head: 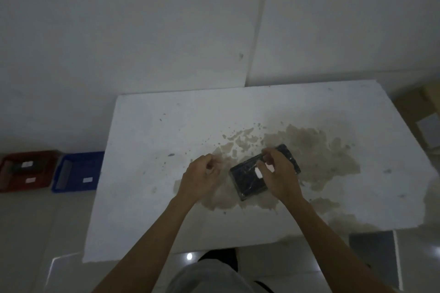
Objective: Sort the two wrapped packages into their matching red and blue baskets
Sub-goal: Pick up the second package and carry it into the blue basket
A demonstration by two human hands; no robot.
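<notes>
Near the table's middle: we see a dark wrapped package [252, 179] lying flat on the stained patch of the white table [147, 131], closer to the near edge than the far one.
Package: black, shiny film around it, a small white label [258, 173] on top; its right part is hidden under our right hand.
Right hand [277, 173]: over the package, fingers curled and touching its top; thumb and forefinger look pinched at the film near the far edge, though blur keeps us from being sure.
Left hand [202, 175]: loosely curled into a fist, holding nothing we can make out, hovering just beside the package's left edge, apart from it.
Red basket [7, 171]: on the floor beyond the table's left edge, with a dark package [22, 166] inside.
Blue basket [78, 171]: touching the red one's right side, partly hidden behind the table's left edge; a white label shows in it.
</notes>
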